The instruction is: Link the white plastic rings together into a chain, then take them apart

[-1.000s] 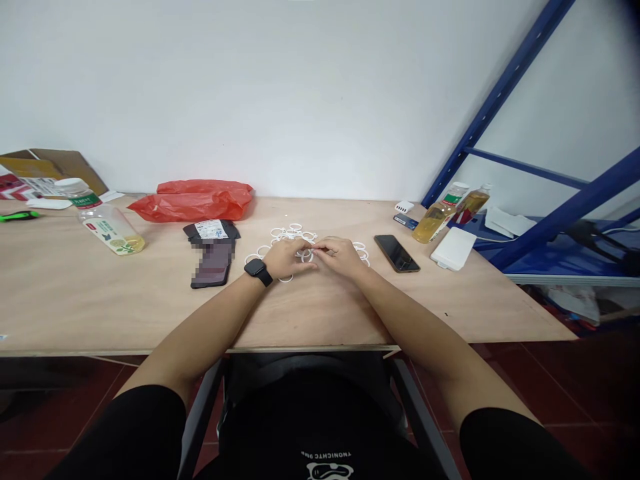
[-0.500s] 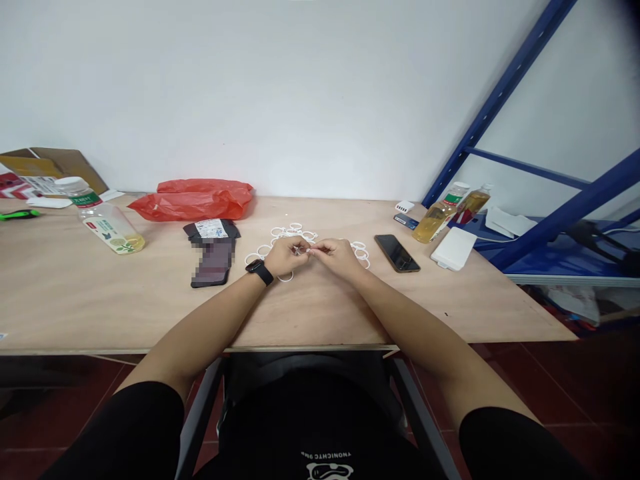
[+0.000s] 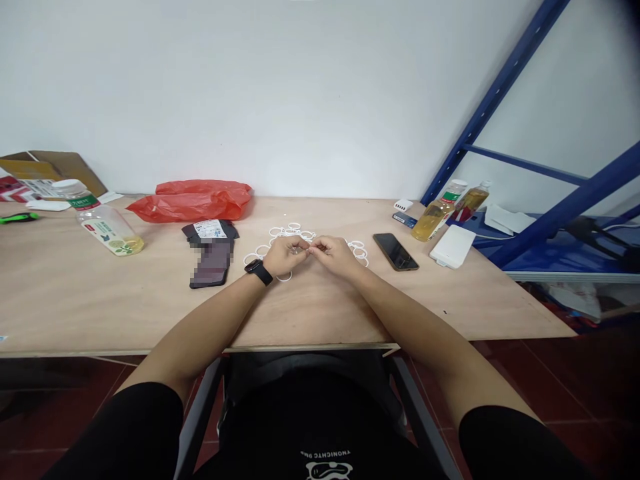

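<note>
My left hand [image 3: 287, 255], with a black watch on its wrist, is closed in a pinch. The fingertips of my right hand [image 3: 334, 255] are pinched together and meet those of the left. Between them is part of a thin white ring [image 3: 299, 250], mostly hidden by the fingers. More white rings [image 3: 294, 228] lie loosely behind the hands. Several white rings [image 3: 250, 259] rest beside my left hand, and another group of white rings [image 3: 360, 253] is to the right of my right hand.
On the left are a red plastic bag [image 3: 193, 201], a dark package [image 3: 213, 260], a tilted drink bottle [image 3: 107, 223] and a cardboard box [image 3: 75, 170]. On the right lie a phone [image 3: 395, 251], a white case [image 3: 453, 246] and a bottle [image 3: 437, 217], near a blue metal rack [image 3: 495, 100].
The hands stay together at the same spot, with only a slight shift of the fingers. The whole view has moved a little.
</note>
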Tool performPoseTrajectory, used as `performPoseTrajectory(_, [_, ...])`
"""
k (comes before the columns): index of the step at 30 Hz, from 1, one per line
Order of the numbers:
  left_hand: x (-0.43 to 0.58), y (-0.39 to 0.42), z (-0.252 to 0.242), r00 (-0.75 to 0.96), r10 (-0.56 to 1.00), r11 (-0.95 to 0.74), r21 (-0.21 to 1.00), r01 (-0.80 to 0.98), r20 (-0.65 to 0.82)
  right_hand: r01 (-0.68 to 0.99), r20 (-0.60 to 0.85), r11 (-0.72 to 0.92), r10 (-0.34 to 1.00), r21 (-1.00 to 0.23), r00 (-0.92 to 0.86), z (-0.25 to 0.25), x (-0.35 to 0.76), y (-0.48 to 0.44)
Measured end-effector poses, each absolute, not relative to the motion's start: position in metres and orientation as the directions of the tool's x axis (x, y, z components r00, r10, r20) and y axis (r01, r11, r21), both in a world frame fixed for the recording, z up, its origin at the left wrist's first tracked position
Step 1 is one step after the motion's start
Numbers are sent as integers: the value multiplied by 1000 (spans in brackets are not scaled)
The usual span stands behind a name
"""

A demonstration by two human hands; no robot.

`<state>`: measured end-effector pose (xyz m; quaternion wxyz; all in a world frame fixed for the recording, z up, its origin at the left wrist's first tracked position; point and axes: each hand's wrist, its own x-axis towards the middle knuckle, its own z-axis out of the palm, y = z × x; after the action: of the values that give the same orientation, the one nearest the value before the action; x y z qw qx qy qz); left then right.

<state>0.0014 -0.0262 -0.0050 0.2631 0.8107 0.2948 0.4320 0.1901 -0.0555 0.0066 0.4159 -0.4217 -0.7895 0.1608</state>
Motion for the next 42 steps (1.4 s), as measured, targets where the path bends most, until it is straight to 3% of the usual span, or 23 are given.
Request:
performPoseTrajectory(4, [5,-23,-6,375,743,-646,740,186,554,482,569,614,781,-625,-256,2,191,-52])
performPoseTrajectory(7, [7,-19,-9,328,790,-574,813,98,518,478,600,664,739,-575,-305,0,192,-51])
performPoseTrajectory(14, [9,-15,-19,436,791,-424,898,-115,429,563,584,715,684,-415,-438,2,192,-55])
performPoseTrajectory(18, [8,-22,-15,491,725,-565,825,24,482,588,556,709,690,-390,-463,5,197,-54])
performPoseTrajectory(23, [-11,-18,2,515,669,-743,492,453,537,721,484,603,771,-342,-415,7,222,-40])
performPoseTrajectory(29, [-36,-8,11,734,612,-781,373,501,296,870,282,430,889,-242,-361,-1,259,-20])
performPoseTrajectory(33, [-38,-6,7,742,627,-772,312,553,236,889,332,391,893,-240,-303,-3,265,-15])
performPoseTrajectory(37, [-35,-3,1,759,610,-781,332,529,227,812,382,493,848,-313,-367,-5,252,-17])
performPoseTrajectory(42, [-34,-1,-4,743,620,-776,344,530,254,759,292,577,814,-301,-503,-7,238,-24])
